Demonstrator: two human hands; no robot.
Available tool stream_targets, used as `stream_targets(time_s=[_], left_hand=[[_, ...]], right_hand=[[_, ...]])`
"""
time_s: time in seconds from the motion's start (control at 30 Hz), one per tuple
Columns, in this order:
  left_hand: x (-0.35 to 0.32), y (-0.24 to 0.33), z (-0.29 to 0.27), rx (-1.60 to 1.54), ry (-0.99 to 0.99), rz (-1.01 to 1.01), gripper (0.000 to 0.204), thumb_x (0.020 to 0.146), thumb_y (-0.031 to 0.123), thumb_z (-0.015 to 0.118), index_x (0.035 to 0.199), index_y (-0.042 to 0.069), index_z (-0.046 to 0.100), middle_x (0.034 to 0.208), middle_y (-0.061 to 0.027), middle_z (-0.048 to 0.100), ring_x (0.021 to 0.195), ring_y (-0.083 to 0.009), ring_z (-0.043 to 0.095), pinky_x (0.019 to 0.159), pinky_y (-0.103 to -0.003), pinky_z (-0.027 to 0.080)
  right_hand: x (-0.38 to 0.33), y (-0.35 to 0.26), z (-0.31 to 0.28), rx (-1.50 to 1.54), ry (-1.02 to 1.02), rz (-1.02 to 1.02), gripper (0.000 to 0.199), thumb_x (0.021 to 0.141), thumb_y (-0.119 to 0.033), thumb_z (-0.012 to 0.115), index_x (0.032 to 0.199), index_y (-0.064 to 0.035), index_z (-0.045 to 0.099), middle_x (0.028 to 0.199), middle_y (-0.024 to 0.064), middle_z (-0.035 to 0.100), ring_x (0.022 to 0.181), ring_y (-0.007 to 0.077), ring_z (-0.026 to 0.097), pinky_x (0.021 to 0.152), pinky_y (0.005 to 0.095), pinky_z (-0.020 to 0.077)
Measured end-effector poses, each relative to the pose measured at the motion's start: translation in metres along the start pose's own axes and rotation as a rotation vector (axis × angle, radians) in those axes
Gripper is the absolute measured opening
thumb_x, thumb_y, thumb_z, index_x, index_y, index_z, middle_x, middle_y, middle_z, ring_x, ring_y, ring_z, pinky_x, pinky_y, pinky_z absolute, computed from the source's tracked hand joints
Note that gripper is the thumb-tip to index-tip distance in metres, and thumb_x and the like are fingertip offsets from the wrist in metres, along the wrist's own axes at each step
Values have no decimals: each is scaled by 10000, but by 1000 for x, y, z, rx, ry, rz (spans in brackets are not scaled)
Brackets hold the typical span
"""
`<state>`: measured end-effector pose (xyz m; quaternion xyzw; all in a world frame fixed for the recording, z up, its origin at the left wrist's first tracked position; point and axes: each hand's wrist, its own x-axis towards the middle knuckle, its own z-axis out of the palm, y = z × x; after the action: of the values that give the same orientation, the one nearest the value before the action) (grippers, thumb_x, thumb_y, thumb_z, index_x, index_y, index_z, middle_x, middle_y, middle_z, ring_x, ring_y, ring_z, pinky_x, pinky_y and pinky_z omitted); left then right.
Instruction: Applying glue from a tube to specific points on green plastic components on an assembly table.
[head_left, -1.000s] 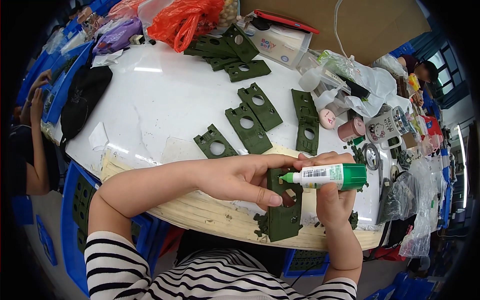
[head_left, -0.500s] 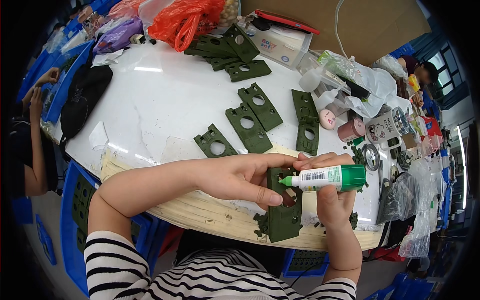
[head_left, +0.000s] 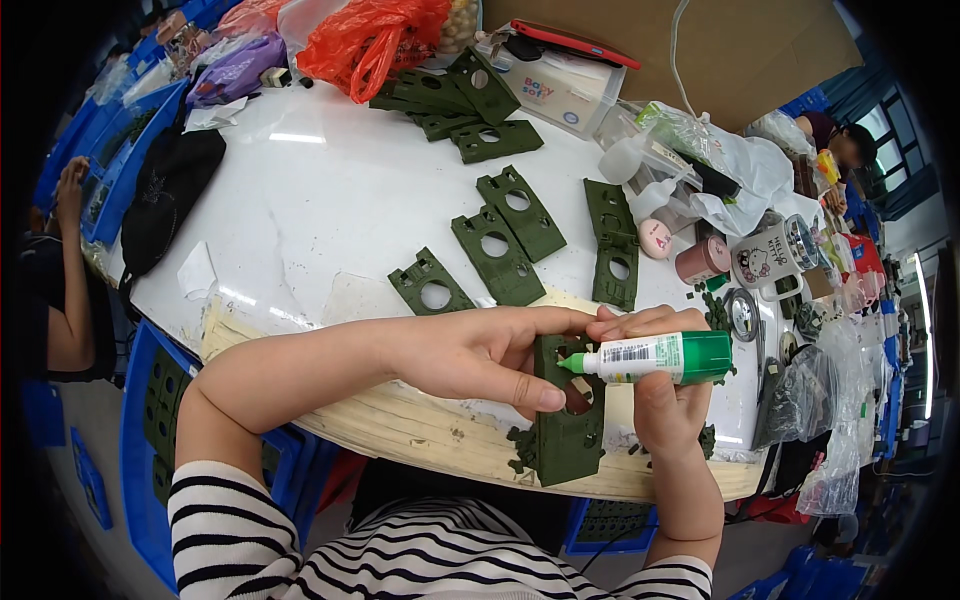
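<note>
Your left hand (head_left: 480, 352) is closed around a dark green plastic plate (head_left: 568, 435), thumb pressed across its face just beside the round hole and fingers wrapped over its upper edge. You hold the plate upright in front of your chest, over the near edge of the counter (head_left: 330, 215). Your right hand (head_left: 665, 395) is clamped on a glue bottle (head_left: 655, 357), white with a green cap end, held level with its green nozzle pointing left and the tip resting at the plate close to your left thumb. Your right fingers curl behind the bottle and also touch the plate's top right corner.

On the white counter beyond your hands lie more green plates of the same kind: one (head_left: 432, 285) just above your left wrist, two (head_left: 508, 240) side by side behind it, and another pair (head_left: 612, 245) to their right. A further heap of plates (head_left: 455, 100) sits at the far side next to a red plastic bag (head_left: 375, 40). A black bag (head_left: 165, 195) lies at the counter's left edge. To the right stand a white mug (head_left: 770, 255), a small pink pot (head_left: 703, 260) and a clutter of clear plastic bags (head_left: 740, 165). Another person's arm (head_left: 70, 290) shows at the far left, well apart from your own.
</note>
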<state>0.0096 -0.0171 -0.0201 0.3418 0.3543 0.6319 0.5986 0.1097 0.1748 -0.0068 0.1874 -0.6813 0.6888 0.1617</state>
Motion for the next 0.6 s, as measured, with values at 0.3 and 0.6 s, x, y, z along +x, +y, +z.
stream_targets(time_s=[0.3, 0.6], left_hand=[[0, 0, 0, 15, 7, -2, 718, 889, 33, 578, 1460, 41, 142, 1328, -139, 439, 1140, -235, 527, 894, -343, 459], [0, 4, 2, 31, -25, 58, 709, 883, 32, 575, 1462, 56, 165, 1312, -167, 462, 1136, -245, 528, 982, -385, 396]], right_hand=[[-1, 1, 0, 31, 40, 31, 376, 890, -296, 602, 1038, 28, 484, 968, 176, 604, 956, 280, 612, 954, 452, 445], [4, -6, -7, 83, 158, 38, 372, 896, -338, 583, 990, 0, 459, 918, 166, 601, 904, 256, 623, 900, 449, 487]])
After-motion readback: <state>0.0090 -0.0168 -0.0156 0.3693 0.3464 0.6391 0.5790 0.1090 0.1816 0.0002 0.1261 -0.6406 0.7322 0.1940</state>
